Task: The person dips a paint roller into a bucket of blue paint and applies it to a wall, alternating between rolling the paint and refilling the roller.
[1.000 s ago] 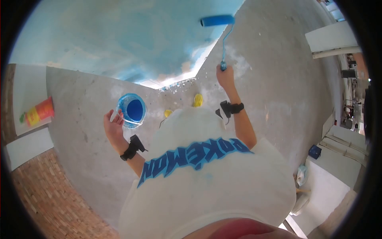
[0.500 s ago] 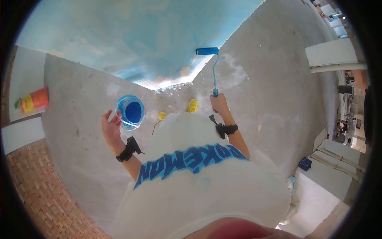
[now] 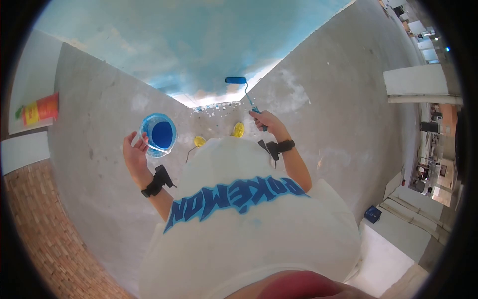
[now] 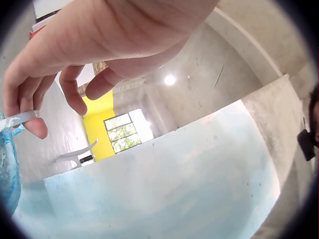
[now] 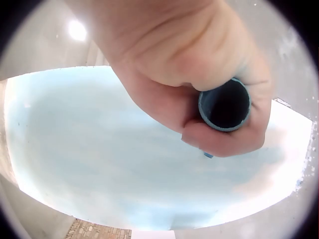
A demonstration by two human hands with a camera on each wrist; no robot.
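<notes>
My right hand (image 3: 265, 120) grips the handle of a blue paint roller (image 3: 236, 80), whose sleeve sits low against the blue-painted wall (image 3: 189, 40). In the right wrist view the fingers (image 5: 219, 139) curl round the hollow handle end (image 5: 224, 105). My left hand (image 3: 133, 149) holds a small bucket of blue paint (image 3: 158, 133) by its thin white bail. The left wrist view shows the fingertips (image 4: 35, 127) hooked on that bail (image 4: 17, 119), with the bucket's blue side (image 4: 7, 169) at the frame's left edge.
Bare grey concrete walls (image 3: 99, 149) flank the painted one. My yellow shoes (image 3: 238, 129) stand near the wall's foot on a paint-flecked floor. A brick surface (image 3: 45, 234) lies at the left, and a small blue box (image 3: 372, 214) with white boards at the right.
My right hand has brought the roller down the wall and in toward my body. The left hand and bucket have stayed nearly still.
</notes>
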